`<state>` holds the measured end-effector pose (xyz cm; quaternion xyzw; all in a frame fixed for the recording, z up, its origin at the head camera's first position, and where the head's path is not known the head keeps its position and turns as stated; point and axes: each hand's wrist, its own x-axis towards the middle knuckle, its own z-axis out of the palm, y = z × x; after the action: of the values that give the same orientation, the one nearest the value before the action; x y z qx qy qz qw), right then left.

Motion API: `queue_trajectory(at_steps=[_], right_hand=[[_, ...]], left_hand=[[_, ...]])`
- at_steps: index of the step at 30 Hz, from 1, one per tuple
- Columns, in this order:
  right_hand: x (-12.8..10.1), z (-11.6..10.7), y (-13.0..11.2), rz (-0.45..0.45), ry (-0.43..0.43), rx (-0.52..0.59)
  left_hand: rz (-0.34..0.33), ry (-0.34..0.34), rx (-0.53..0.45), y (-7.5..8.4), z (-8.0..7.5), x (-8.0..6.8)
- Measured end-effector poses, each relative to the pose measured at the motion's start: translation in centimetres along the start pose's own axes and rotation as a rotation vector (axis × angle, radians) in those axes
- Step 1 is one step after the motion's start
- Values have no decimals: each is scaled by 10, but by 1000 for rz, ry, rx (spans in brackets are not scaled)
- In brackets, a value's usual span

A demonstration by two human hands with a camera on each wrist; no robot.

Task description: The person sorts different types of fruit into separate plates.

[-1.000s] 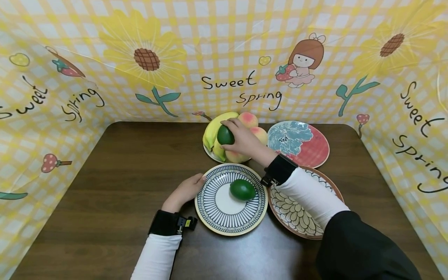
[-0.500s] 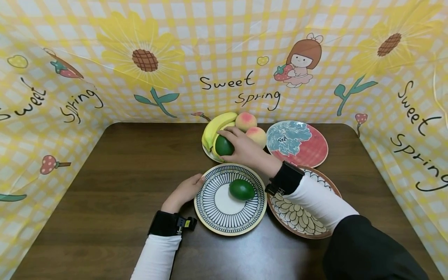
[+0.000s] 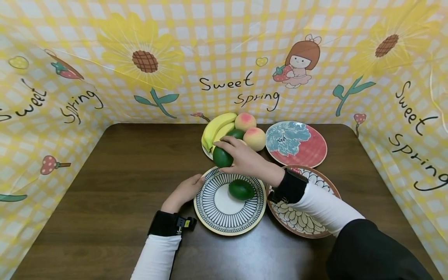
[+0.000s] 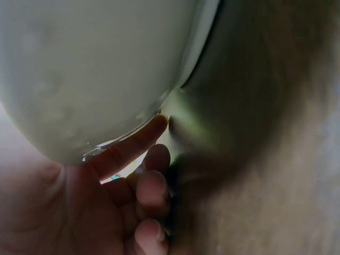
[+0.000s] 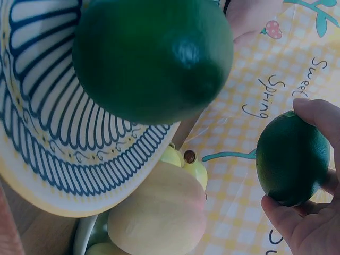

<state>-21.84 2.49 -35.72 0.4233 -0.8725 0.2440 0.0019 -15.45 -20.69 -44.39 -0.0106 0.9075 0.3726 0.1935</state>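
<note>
My left hand (image 3: 185, 191) grips the left rim of a patterned plate (image 3: 224, 208), its thumb at the upper edge. From the left wrist view, curled fingers (image 4: 154, 186) show beneath the plate's pale underside. A dark green, avocado-like fruit (image 3: 241, 189) lies on the plate, right of centre. Over the plate's far edge, my right hand (image 3: 246, 159) holds a second avocado-like fruit (image 3: 222, 157) between thumb and fingers. The right wrist view shows this held fruit (image 5: 292, 158) at the right, with the lying one large in the foreground.
Behind the plate, a fruit dish (image 3: 207, 152) bears bananas (image 3: 217, 127), peaches (image 3: 254, 139) and another green fruit (image 3: 236, 134). To the right are a red plate (image 3: 308, 146) with a blue flower and a brown-rimmed plate (image 3: 297, 221), partly under the right forearm. A checked cloth (image 3: 224, 39) encloses the table.
My right hand has drawn the green fruit from above the fruit dish toward the patterned plate, uncovering another green fruit behind. My left hand stays at the rim.
</note>
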Motion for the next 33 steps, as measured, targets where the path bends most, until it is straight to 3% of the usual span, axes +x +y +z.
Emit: queue_trajectory(at_steps=[16,25,33], right_hand=[[-29,4,-15,-172,14,-19],[-48,5,-20,-161,-31,-7],[-60,9,-23,-220,-66,-23]], left_hand=[[31,20,1,-1,2,1],[12,0,-18,-2,2,0],[13,9,-9,-3,1,0]])
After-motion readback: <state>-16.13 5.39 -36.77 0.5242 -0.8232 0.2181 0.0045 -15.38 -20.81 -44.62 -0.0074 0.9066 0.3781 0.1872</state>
